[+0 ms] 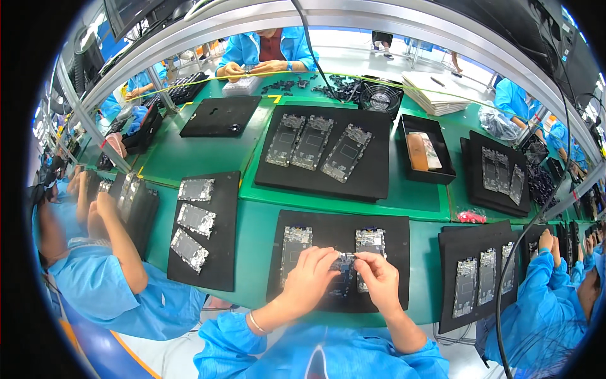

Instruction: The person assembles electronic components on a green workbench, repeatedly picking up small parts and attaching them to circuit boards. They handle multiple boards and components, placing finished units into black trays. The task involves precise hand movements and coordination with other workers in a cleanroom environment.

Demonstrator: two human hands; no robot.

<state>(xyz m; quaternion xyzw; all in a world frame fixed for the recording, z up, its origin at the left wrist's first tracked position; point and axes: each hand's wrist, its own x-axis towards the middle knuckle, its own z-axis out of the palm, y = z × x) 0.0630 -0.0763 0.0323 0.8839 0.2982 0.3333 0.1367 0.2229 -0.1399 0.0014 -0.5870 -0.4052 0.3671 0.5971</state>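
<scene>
The left hand (307,278) curls in over the black foam mat (338,221), its fingers and thumb seeming to pinch the upper left corner of a dark, flat rectangular circuit board (341,278); just to its right, the right hand (380,281) nips the upper right corner between thumb and fingertips. From where I stand, the board hangs or lies between the two hands, and I can't tell whether its near end touches the mat. I'd judge it light and stiff, rather smooth, with fragile small parts, so best taken by its bare edges without bending. Both wrists angle inward, forearms rising from light blue sleeves (232,338), the backs of the hands turned mostly upward. A silver-grey circuit board with a dark panel (294,243) lies beside the left fingers, and a similar silver-and-black circuit board (371,240) lies partly behind the right hand.
</scene>
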